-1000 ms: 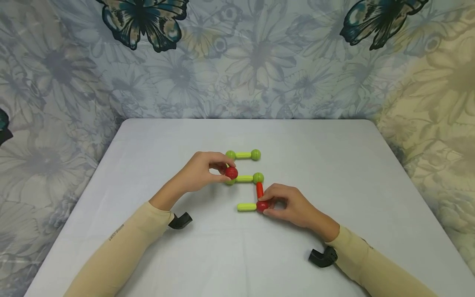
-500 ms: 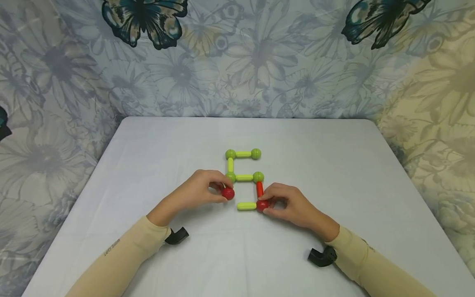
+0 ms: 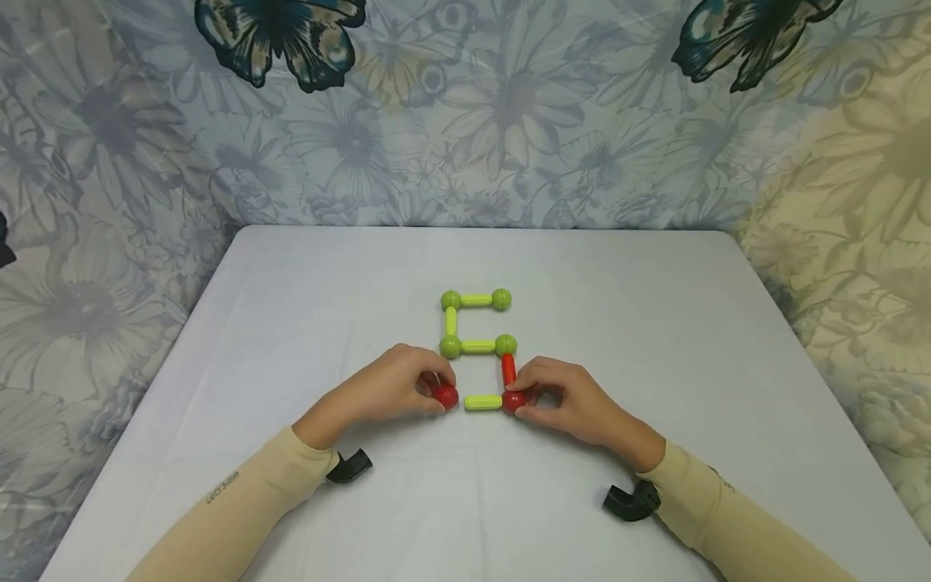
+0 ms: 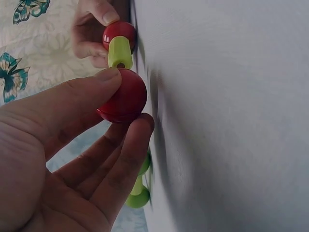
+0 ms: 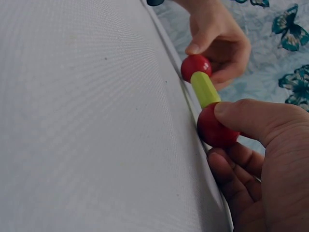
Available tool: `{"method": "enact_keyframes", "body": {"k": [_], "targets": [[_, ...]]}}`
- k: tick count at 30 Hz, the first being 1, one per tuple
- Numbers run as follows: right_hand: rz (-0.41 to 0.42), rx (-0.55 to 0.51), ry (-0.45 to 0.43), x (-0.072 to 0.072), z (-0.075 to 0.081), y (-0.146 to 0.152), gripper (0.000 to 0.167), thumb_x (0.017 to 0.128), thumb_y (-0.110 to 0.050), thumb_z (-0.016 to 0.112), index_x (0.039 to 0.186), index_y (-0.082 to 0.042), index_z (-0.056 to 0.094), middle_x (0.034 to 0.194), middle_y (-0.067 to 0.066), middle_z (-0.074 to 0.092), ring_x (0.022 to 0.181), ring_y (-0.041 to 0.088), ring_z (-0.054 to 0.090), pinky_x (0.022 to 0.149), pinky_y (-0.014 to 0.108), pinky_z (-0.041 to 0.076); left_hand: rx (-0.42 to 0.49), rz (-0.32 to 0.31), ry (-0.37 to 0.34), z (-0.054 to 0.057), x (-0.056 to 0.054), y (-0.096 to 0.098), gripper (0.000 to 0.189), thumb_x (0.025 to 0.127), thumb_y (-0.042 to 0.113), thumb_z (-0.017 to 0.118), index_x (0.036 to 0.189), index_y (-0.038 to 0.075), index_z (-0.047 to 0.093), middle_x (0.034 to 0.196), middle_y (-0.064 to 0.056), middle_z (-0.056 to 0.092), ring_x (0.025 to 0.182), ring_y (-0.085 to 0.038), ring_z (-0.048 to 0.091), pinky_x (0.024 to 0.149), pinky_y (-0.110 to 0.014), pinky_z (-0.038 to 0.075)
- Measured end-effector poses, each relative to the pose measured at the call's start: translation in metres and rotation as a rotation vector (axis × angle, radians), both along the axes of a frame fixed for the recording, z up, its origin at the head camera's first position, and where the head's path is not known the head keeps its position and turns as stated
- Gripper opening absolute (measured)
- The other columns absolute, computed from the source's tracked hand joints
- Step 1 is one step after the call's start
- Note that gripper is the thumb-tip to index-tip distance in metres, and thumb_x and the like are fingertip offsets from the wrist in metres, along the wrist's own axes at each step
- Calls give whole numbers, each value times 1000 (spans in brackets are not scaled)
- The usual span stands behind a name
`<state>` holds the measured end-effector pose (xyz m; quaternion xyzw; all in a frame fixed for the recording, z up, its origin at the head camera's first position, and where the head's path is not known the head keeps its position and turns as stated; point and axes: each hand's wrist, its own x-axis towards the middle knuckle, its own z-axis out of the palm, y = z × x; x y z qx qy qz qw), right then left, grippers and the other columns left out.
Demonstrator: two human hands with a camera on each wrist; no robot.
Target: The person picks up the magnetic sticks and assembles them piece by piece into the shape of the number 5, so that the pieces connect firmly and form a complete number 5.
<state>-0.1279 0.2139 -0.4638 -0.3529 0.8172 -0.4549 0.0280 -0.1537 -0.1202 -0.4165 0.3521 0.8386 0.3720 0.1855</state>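
My left hand [image 3: 396, 384] pinches a loose red ball [image 4: 126, 96] between thumb and fingers. A small gap separates it from the free end of a yellow-green rod [image 3: 483, 402] in the head view. That rod's other end meets a second red ball [image 5: 217, 126], which my right hand [image 3: 567, 396] holds between thumb and fingers. From this ball a red rod [image 3: 508, 370] runs back to a green ball [image 3: 505, 345]. Further green balls and yellow-green rods, such as the upright rod [image 3: 451, 322], continue the zigzag shape on the table.
A white-covered table [image 3: 618, 299] lies under everything. Behind it hangs a floral backdrop [image 3: 502, 121] with butterflies. Black curved pieces sit at both wrists, the left one [image 3: 350, 466] and the right one [image 3: 631, 501].
My left hand has carried its red ball towards the front of the table, from the middle green ball down level with the front rod's free end. My right hand has stayed in place.
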Motion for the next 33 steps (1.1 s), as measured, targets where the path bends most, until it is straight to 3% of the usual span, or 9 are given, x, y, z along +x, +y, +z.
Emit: {"method": "enact_keyframes", "body": {"k": [11, 24, 30, 33], "targets": [[7, -11, 1, 2, 1, 1, 33, 90, -4, 89, 116, -22, 80, 110, -7, 73, 91, 15, 69, 80, 33, 59, -29, -31, 80, -5, 4, 8, 24, 88, 8, 91, 107, 17, 78, 97, 12, 71, 86, -10, 69, 80, -29, 58], [9, -12, 9, 3, 0, -2, 34, 91, -6, 89, 120, -21, 78, 111, -7, 73, 91, 16, 68, 78, 34, 59, -54, -40, 91, -5, 6, 9, 32, 88, 10, 91, 117, 12, 78, 103, 11, 71, 87, -9, 68, 82, -29, 58], [5, -21, 19, 2, 5, 2, 40, 92, -8, 88, 130, -15, 75, 113, -3, 72, 92, 16, 68, 80, 35, 61, -85, -39, 88, -1, 7, 7, 42, 89, 25, 93, 125, 12, 76, 106, 12, 71, 91, -8, 67, 85, -30, 56], [-32, -23, 61, 0, 12, 8, 40, 93, -5, 86, 131, -11, 74, 114, 2, 72, 96, 18, 68, 84, 37, 61, -115, 0, 116, 3, 11, 2, 51, 90, 38, 92, 131, 13, 75, 116, 9, 71, 100, -12, 67, 91, -35, 55]]}}
